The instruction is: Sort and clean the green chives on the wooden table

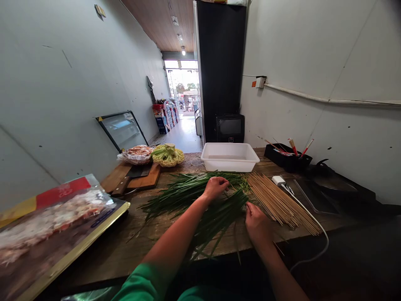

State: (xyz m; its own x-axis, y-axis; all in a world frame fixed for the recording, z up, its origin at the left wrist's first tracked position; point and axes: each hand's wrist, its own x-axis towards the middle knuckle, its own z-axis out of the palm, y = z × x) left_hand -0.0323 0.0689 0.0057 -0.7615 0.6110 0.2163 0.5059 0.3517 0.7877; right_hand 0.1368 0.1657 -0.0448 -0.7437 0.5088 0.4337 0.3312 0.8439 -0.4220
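Observation:
Long green garlic chives (184, 184) lie in a pile on the wooden table, with a nearer bunch (219, 213) fanned toward me. My left hand (216, 187) is above the chives, its fingers closed in a pinch; what they hold is too small to make out. At the right, pale end of the nearer bunch, my right hand (257, 219) has thumb and forefinger pinched on the chives. Many thin bamboo skewers (282, 202) lie side by side just right of the chives. Behind the pile stands a white plastic tub (230, 164).
To the left are a cauliflower (168, 154), a bagged food item (136, 154), a cleaver (125, 182) on a cutting board (147, 179) and a large printed package (62, 221). A white charger (278, 180) with cable, a black box (286, 158) and a dark tray-like object (316, 196) are right.

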